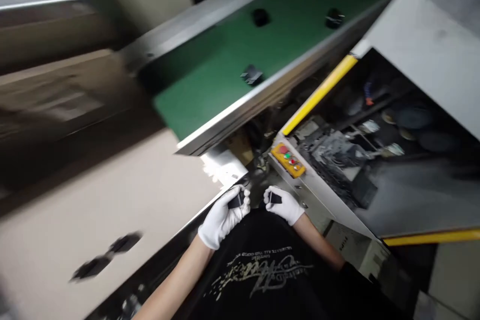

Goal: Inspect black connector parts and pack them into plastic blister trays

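Note:
White gloves cover both of my hands, held low in front of my black shirt. My left hand point(227, 215) is curled around a small dark block-like part point(236, 201), near the corner of the pale table point(161, 190). In my right hand point(285, 205), a similar small black part point(275, 198) is gripped between thumb and fingers. A short gap separates the two hands. Both parts are partly covered by the fingers, and their exact kind cannot be made out.
Ahead runs a green conveyor belt point(210, 95) carrying several dark parts, one of them a dark part point(252, 75) near its end. Two blurred dark pieces point(125, 242) lie on the table. At right stands a machine with a yellow button box point(288, 160) and yellow edges.

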`<state>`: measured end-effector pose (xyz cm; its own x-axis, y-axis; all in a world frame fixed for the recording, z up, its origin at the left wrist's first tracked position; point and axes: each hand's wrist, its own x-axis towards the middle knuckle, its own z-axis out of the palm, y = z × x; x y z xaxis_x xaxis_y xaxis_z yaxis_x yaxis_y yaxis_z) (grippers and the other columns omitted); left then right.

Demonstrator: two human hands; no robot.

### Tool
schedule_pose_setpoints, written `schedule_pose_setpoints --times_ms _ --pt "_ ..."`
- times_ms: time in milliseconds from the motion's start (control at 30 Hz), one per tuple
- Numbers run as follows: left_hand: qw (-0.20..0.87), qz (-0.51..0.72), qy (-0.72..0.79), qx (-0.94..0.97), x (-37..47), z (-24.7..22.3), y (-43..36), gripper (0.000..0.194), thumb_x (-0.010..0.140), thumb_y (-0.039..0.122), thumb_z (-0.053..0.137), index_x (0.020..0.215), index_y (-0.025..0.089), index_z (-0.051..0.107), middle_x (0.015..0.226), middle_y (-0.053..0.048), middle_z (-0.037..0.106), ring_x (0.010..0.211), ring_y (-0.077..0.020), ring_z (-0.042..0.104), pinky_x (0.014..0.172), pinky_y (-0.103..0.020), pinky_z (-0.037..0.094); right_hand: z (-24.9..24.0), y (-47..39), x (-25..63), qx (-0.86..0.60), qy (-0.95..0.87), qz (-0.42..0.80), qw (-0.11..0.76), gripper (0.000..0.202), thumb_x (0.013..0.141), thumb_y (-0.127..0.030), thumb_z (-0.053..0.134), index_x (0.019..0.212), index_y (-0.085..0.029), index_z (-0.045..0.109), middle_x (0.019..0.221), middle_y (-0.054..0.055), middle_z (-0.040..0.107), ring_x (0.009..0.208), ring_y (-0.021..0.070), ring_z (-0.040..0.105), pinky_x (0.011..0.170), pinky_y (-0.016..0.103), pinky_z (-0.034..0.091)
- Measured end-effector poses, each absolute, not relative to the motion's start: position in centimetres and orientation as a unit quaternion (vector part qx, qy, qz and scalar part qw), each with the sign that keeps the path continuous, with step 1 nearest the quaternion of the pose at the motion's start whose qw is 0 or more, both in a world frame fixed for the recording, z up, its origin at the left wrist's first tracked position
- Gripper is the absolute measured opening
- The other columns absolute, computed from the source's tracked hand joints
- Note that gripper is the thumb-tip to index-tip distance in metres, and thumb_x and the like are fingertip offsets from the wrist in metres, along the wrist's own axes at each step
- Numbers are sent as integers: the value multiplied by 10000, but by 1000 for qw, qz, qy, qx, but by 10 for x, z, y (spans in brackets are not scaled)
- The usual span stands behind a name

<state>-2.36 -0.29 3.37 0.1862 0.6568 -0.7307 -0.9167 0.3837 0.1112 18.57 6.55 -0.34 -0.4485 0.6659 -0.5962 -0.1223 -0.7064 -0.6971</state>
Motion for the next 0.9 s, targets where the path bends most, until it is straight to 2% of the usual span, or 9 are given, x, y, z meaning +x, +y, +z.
schedule_pose_setpoints --times_ms 67,133,233,300,367,533,667,767,900 --pt "782 491 379 -64 13 57 46 171 800 177 851 872 199 697 811 -36 714 676 -130 703 617 -216 633 26 89 224 -494 -303 762 290 359 709 -490 897 767 -220 667 699 27 693 624 189 638 545 308 495" --pt "781 494 374 84 50 87 105 212 781 237 886 830 186 686 772 -39 715 690 -141 697 632 -226 610 70 118 273 -537 -365 667 367 274 758 -427 885 776 -217 712 733 25 728 686 190 676 683 340 565" --pt "703 561 309 308 120 132 208 281 790 329 898 810 178 662 721 -33 707 669 -156 671 659 -274 567 140 169 357 -602 -497 386 492 182 825 -358 841 756 -219 746 790 16 760 841 200 725 917 368 574" --pt "626 608 270 407 176 148 277 322 766 362 922 819 165 673 720 -27 705 687 -162 673 710 -300 552 166 210 411 -610 -488 246 573 193 795 -355 865 766 -221 729 796 -4 757 851 199 736 906 357 575" --pt "586 617 259 456 234 148 339 373 742 423 931 798 151 681 727 -26 703 710 -159 671 743 -306 539 170 253 457 -605 -451 200 626 279 746 -397 896 754 -213 687 729 -24 731 766 189 734 811 333 577" --pt "601 516 279 543 333 111 426 484 536 462 1007 651 147 658 631 9 657 623 -119 583 652 -260 464 131 327 516 -624 -430 276 591 396 666 -495 917 708 -199 658 626 -23 706 662 167 701 738 307 555" --pt "649 474 233 547 341 90 428 466 617 483 979 703 164 651 643 -14 683 603 -151 653 621 -266 487 118 327 518 -610 -458 304 571 372 726 -504 885 740 -219 646 662 -20 722 693 182 725 740 308 561" --pt "644 478 208 560 332 91 418 446 676 475 961 719 165 644 657 -24 691 600 -147 669 613 -256 496 120 316 515 -625 -493 267 543 372 744 -519 879 747 -230 646 717 -20 718 737 190 731 745 315 573" --pt "636 479 196 573 327 95 416 427 706 457 947 721 160 641 644 -28 692 579 -140 668 603 -250 494 116 309 513 -625 -528 202 538 303 763 -454 879 756 -237 669 801 -12 729 749 180 699 765 334 586"
